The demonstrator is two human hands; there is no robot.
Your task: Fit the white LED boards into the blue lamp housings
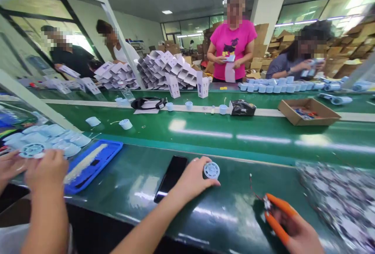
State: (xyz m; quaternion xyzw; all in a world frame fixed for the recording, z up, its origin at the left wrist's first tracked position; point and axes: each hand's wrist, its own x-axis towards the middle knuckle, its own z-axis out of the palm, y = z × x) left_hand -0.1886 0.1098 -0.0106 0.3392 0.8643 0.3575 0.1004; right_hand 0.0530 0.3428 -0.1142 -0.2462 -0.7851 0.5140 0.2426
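Matt plastic disc in the left hand, cutters with glossy orange plastic handles in the right hand, glossy green belt beneath both, smooth glass phone left of the left hand, crinkled clear plastic bags right of the right hand

Four hands showed at the worktop, with one pair of orange pliers, one black phone, one blue tray and one cardboard box; four people were beyond.
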